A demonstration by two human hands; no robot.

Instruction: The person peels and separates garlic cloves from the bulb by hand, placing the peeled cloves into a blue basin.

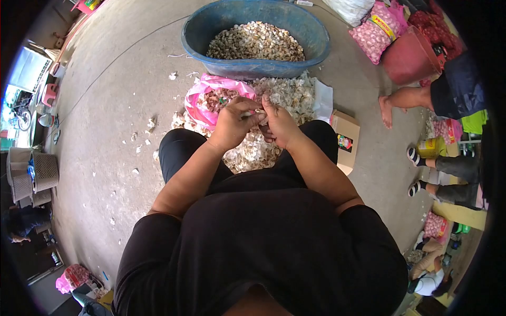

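Note:
My left hand (232, 124) and my right hand (280, 125) meet above my lap, fingertips pinched together on a small pale garlic clove (261, 111). The fingers of both hands are curled and partly cover it. Just beyond my left hand is a pink plastic bag (194, 100), its mouth spread wide around reddish garlic skins (216, 98). Papery white garlic peels (253, 152) are heaped between my knees under the hands. Farther forward stands a blue oval tub (253, 67) holding many loose garlic cloves (255, 42).
A cardboard box (345, 138) stands beside my right knee. At the upper right are a mesh bag of garlic (375, 34), a red bucket (408, 57) and a person's bare foot (386, 111). Woven baskets (45, 171) stand far left. Scraps of peel dot the concrete floor (100, 126).

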